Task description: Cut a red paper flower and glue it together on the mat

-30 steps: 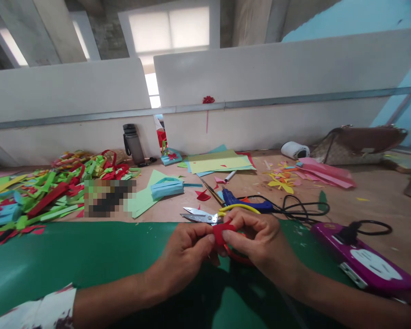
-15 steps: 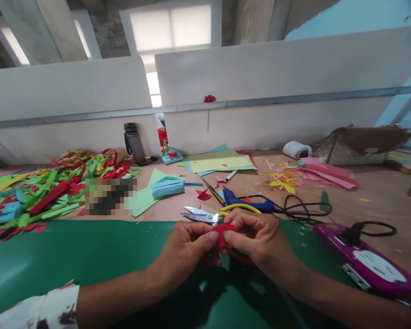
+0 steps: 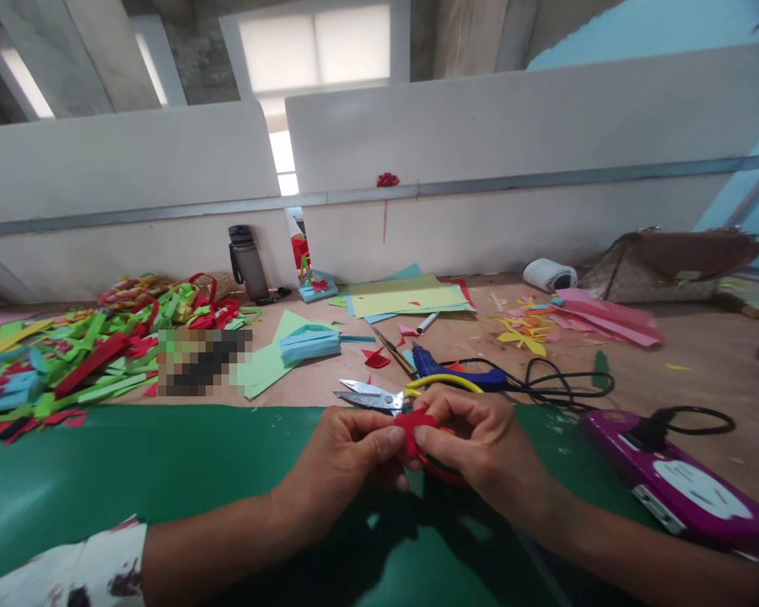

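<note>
A small piece of red paper point(image 3: 412, 430) is pinched between both hands above the green mat. My left hand point(image 3: 360, 447) grips its left side between thumb and fingers. On the right side, my right hand point(image 3: 471, 434) holds it the same way, partly covering it. Just behind the hands lie scissors point(image 3: 372, 398) with spread silver blades and a yellow handle; another, red loop shows under my right hand. Further back rests a blue glue gun point(image 3: 455, 371) with a black cable. Several red paper scraps point(image 3: 375, 358) lie left of it.
A purple power strip point(image 3: 676, 480) with a plug stands at right. Coloured paper strips point(image 3: 101, 346) are heaped at left, near a grey bottle point(image 3: 248, 263). Paper sheets point(image 3: 411, 297), a light-blue paper box point(image 3: 309, 346) and a handbag point(image 3: 670, 265) lie toward the white partition.
Both hands keep their hold on the red paper in nearly the same place. The paper seems slightly turned or flattened between the fingers; nothing else visibly moves.
</note>
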`<state>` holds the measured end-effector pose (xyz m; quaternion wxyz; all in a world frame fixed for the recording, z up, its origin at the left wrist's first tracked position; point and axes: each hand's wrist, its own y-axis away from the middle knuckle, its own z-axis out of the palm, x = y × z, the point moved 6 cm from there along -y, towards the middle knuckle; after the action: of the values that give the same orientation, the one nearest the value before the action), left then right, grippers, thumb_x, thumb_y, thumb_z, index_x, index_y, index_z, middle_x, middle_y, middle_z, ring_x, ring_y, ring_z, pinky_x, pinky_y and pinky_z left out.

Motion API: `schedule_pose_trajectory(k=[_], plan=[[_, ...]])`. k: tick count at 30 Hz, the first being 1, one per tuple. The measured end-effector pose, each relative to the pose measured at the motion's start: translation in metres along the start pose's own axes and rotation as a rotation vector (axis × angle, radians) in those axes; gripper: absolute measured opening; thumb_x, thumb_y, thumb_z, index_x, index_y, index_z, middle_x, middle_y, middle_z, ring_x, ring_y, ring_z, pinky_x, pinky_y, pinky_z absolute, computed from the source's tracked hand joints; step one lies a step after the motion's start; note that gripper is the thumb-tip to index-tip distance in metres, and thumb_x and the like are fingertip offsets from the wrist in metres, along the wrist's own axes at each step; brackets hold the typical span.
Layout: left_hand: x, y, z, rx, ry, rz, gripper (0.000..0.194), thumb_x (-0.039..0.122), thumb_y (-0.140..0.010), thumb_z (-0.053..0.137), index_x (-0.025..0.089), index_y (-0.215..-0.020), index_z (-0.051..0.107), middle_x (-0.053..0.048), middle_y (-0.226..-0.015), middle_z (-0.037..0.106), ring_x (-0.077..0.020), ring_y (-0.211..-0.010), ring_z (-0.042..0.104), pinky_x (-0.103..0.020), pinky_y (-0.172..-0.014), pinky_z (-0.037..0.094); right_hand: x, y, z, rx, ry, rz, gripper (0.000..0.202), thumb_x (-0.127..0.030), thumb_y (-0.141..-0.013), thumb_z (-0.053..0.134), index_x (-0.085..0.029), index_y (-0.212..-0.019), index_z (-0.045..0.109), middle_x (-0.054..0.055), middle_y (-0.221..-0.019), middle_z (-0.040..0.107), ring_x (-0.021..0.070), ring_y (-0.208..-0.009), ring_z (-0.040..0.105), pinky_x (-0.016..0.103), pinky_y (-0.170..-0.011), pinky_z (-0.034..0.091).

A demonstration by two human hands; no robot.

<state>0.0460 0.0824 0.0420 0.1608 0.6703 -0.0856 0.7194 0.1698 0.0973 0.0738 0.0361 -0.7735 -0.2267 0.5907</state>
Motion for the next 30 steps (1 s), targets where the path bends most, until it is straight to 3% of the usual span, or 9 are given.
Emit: schedule_pose_trajectory(k=[16,20,24,27,30], plan=[[0.009,0.002,-0.004,0.085,-0.161,0.033,0.028,0.036,-0.076,0.058,0.010,-0.070,0.066,-0.003,-0.056,0.059,-0.0115,-0.053,0.052,-0.023,-0.056,0.042,-0.002,0.001,0.001,0.002,0.018,-0.030,0.017,-0.015,-0.070,0.058,-0.017,-0.054,0.057,0.002,-0.065,0.060,0.0154,-0.063,0.056,0.026,-0.059,0.042],[0.014,0.002,-0.006,0.129,-0.226,0.086,0.023,0.031,-0.076,0.057,0.011,-0.066,0.064,-0.002,-0.056,0.059,-0.0112,-0.053,0.051,-0.022,-0.055,0.040,0.003,0.002,0.000,0.058,-0.036,0.043,0.006,-0.018,-0.069,0.062,-0.017,-0.067,0.056,-0.001,-0.065,0.059,0.0134,-0.059,0.055,0.024,-0.054,0.043],[0.015,0.002,-0.006,0.128,-0.263,0.126,0.021,0.027,-0.077,0.055,0.011,-0.066,0.064,-0.001,-0.057,0.058,-0.0109,-0.054,0.049,-0.022,-0.055,0.038,0.008,0.002,0.001,0.041,-0.136,0.107,0.016,-0.021,-0.069,0.064,-0.017,-0.082,0.057,0.000,-0.069,0.062,0.0143,-0.062,0.058,0.023,-0.054,0.045],[0.014,0.002,-0.008,0.123,-0.285,0.140,0.021,0.026,-0.078,0.054,0.011,-0.066,0.062,0.000,-0.057,0.056,-0.0101,-0.054,0.047,-0.021,-0.054,0.037,0.007,0.001,0.003,-0.020,-0.073,0.097,0.009,-0.023,-0.072,0.061,-0.015,-0.074,0.061,0.000,-0.066,0.061,0.0124,-0.058,0.055,0.023,-0.053,0.043],[0.014,0.002,-0.009,0.118,-0.312,0.160,0.023,0.027,-0.079,0.053,0.011,-0.063,0.060,0.000,-0.057,0.055,-0.0096,-0.054,0.045,-0.021,-0.053,0.035,0.008,0.001,0.004,-0.067,0.012,0.097,0.014,-0.024,-0.077,0.057,-0.015,-0.067,0.060,-0.003,-0.055,0.055,0.0091,-0.048,0.046,0.020,-0.045,0.036]])
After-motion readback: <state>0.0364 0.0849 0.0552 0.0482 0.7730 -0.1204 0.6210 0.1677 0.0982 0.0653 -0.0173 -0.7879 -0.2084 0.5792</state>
